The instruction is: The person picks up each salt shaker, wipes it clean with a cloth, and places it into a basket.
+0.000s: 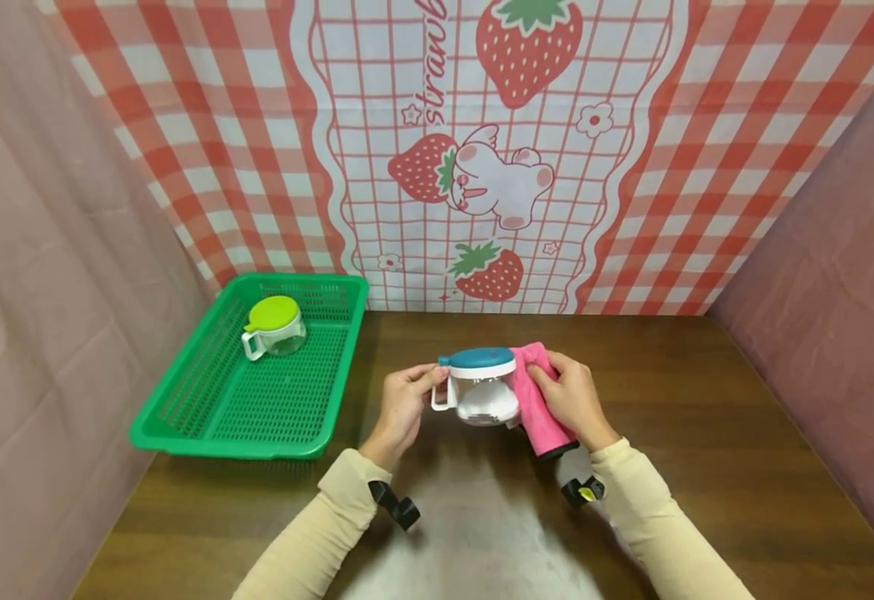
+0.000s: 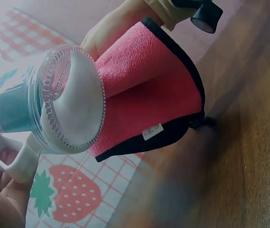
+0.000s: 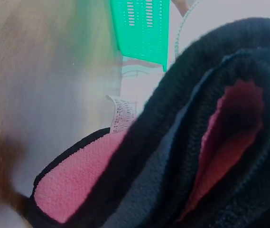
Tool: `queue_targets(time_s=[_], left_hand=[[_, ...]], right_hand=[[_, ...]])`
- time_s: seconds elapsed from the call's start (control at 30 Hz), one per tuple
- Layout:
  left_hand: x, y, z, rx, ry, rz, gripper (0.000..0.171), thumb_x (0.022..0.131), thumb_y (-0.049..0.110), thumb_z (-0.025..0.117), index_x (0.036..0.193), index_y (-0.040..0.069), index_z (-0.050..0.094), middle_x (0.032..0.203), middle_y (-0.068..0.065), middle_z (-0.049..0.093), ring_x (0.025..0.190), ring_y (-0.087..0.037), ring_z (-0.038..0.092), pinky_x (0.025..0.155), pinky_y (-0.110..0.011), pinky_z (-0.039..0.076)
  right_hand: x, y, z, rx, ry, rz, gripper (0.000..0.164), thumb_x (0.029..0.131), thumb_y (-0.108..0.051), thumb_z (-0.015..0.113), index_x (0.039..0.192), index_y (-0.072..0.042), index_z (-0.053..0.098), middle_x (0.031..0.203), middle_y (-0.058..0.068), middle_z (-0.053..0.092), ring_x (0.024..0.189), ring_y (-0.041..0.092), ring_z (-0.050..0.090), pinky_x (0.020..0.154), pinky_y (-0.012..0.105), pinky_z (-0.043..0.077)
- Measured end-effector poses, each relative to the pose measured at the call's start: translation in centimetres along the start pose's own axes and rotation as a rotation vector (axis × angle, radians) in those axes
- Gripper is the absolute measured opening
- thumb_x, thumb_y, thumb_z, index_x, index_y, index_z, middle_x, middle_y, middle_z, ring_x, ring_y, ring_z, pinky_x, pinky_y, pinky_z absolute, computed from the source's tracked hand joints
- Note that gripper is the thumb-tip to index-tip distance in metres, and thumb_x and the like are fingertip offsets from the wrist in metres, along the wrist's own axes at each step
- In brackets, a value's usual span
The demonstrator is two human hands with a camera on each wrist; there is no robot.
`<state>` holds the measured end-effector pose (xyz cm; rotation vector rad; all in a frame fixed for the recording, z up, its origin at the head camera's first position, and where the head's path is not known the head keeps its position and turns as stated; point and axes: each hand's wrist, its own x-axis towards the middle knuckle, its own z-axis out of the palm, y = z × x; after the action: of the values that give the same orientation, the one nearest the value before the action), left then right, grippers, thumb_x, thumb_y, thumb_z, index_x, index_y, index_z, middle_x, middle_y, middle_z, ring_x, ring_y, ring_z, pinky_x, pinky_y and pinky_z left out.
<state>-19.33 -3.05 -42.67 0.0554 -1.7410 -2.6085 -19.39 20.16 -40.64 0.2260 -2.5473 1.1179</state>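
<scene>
Pink cloth (image 1: 540, 417), gripped by the right hand (image 1: 576, 398), meets the clear jar (image 1: 486, 397) at centre frame; the left hand (image 1: 404, 406) pinches its handle (image 2: 24, 164), best kept steady under light wiping.

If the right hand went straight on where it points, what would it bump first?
Probably the blue-lidded jar, through the pink cloth the right hand holds, though depth is unclear.

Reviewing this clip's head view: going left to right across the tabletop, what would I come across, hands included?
Green basket, left hand, blue-lidded jar, pink cloth, right hand.
</scene>
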Motion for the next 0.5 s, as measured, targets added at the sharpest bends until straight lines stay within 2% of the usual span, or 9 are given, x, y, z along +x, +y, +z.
queue_targets(time_s=[0.33,0.5], left_hand=[[-0.1,0.1,-0.2,-0.041,-0.003,-0.025,0.024,0.088,-0.004,0.062,0.105,-0.021,0.062,0.068,0.005,0.068,0.064,-0.006,0.063,0.062,-0.022,0.056],[-0.1,0.2,-0.3,-0.047,-0.008,-0.026,0.024,0.088,-0.005,0.061,0.106,-0.021,0.062,0.069,0.005,0.069,0.064,-0.006,0.064,0.063,-0.022,0.056]], right_hand=[[0.5,0.4,0.7,0.066,-0.006,-0.031,0.013,0.089,-0.006,0.067,0.077,-0.001,0.063,0.063,0.006,0.049,0.064,0.018,0.043,0.057,0.024,0.035],[0.7,0.5,1.1,0.077,-0.021,-0.031,0.011,0.09,-0.007,0.066,0.08,-0.001,0.065,0.065,0.007,0.052,0.064,0.016,0.044,0.057,0.024,0.036]])
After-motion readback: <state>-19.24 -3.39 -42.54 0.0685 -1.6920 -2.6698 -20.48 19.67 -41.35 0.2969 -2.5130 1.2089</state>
